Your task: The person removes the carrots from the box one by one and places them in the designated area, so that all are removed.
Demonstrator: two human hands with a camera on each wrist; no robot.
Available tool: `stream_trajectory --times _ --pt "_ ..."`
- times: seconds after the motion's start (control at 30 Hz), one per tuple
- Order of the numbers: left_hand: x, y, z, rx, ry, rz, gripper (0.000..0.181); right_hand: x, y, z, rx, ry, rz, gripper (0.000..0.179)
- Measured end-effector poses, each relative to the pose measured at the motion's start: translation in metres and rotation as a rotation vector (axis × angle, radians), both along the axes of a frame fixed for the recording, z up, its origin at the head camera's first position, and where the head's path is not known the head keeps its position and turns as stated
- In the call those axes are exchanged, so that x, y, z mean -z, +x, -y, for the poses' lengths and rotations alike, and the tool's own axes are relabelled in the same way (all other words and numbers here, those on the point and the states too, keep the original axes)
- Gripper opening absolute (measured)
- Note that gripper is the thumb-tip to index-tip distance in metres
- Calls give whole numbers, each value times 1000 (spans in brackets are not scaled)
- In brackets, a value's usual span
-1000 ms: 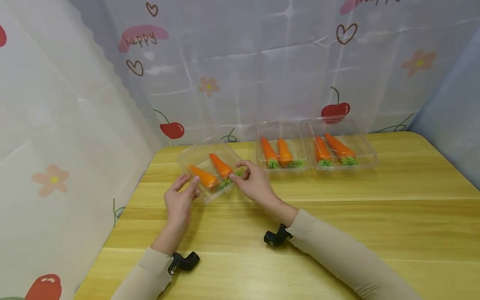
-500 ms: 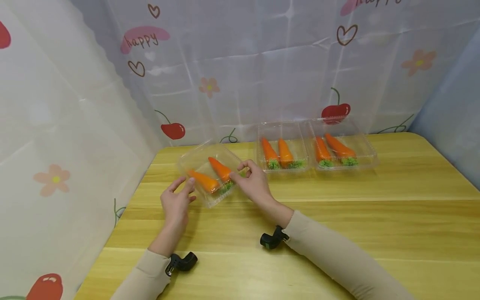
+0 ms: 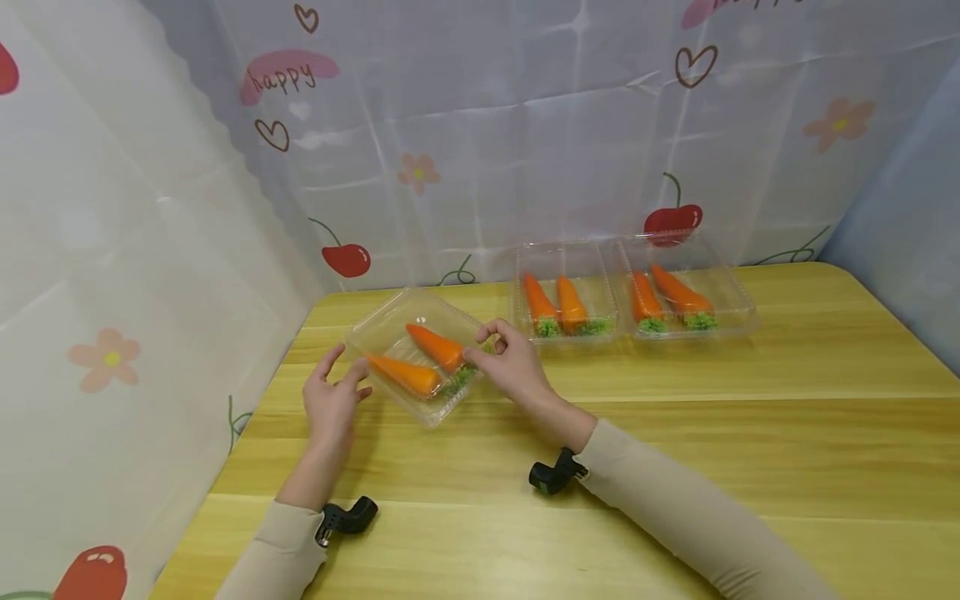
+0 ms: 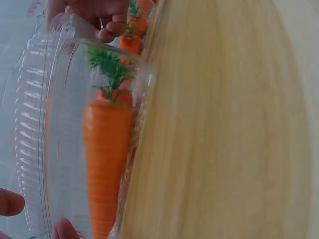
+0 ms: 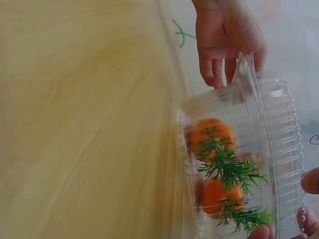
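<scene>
A clear plastic clamshell box (image 3: pixel 390 322) with its lid down sits askew at the left of the table. Inside lie two orange carrots with green tops, a lighter carrot (image 3: pixel 405 375) nearer me and a redder carrot (image 3: pixel 437 347) behind it. My left hand (image 3: pixel 330 406) pinches the box's left edge between thumb and fingers. At the right corner, my right hand (image 3: pixel 513 364) grips the rim, thumb on the near side. In the left wrist view a carrot (image 4: pixel 107 149) shows through the clear wall. The right wrist view shows the leafy tops (image 5: pixel 224 164) close up.
Two more clear boxes, a middle box (image 3: pixel 566 255) and a right box (image 3: pixel 720 287), stand side by side at the table's back, each holding two carrots. A printed cloth (image 3: pixel 517 167) hangs behind the wooden table (image 3: pixel 675 417).
The box has come slightly toward me and turned a little, its near corner lower in view. My left hand has moved left with its edge; my right hand has stayed almost in place.
</scene>
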State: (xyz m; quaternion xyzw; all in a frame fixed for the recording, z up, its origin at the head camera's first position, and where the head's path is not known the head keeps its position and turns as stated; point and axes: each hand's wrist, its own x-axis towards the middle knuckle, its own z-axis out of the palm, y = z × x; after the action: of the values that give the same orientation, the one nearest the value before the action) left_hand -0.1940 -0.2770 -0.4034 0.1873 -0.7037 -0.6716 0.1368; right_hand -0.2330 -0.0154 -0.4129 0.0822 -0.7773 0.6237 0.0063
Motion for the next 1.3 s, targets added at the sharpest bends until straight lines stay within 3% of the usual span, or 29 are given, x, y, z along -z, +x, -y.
stream_trajectory --times 0.3,0.53,0.7,0.97,1.3 --pt "-2 5 28 42 25 73 55 -1 4 -5 -61 5 -1 21" --pt "0 8 47 115 135 131 47 -1 4 -9 -106 12 -3 20" --pt "1 11 64 276 124 111 48 -2 3 -11 -135 15 5 20" --pt "13 12 94 519 137 -41 39 0 1 -9 -183 11 -36 22" --pt "22 13 123 830 194 -147 58 -3 -2 -3 -239 11 -6 22"
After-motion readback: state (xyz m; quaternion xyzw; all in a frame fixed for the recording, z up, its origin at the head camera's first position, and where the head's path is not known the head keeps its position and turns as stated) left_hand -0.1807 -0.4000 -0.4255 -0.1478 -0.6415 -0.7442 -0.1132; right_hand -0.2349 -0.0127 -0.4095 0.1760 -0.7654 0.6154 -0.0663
